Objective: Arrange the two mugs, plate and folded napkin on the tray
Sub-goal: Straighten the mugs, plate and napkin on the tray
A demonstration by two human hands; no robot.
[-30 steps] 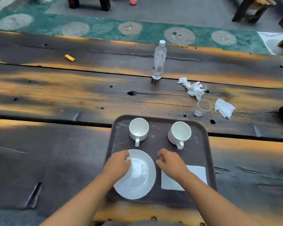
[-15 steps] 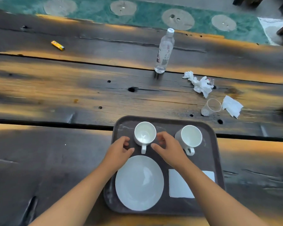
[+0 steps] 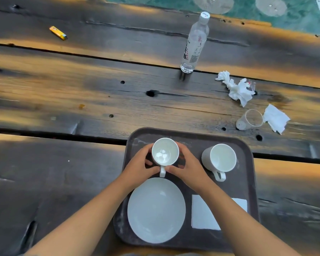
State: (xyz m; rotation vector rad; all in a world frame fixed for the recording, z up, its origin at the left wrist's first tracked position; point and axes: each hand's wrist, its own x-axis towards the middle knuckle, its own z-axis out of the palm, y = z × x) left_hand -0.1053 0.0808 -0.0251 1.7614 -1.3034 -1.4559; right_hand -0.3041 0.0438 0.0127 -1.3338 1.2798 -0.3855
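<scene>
All four things sit on the tray (image 3: 248, 182) now. My left hand (image 3: 139, 169) and right hand (image 3: 188, 169) cup the left mug (image 3: 165, 154) at 11 o'clock, fingers curled around its sides. The other mug (image 3: 220, 157) is at 1, the plate (image 3: 156, 209) at 7, the folded napkin (image 3: 201, 213) at 5 (partly under my arm). I think only small fixing is left.
</scene>
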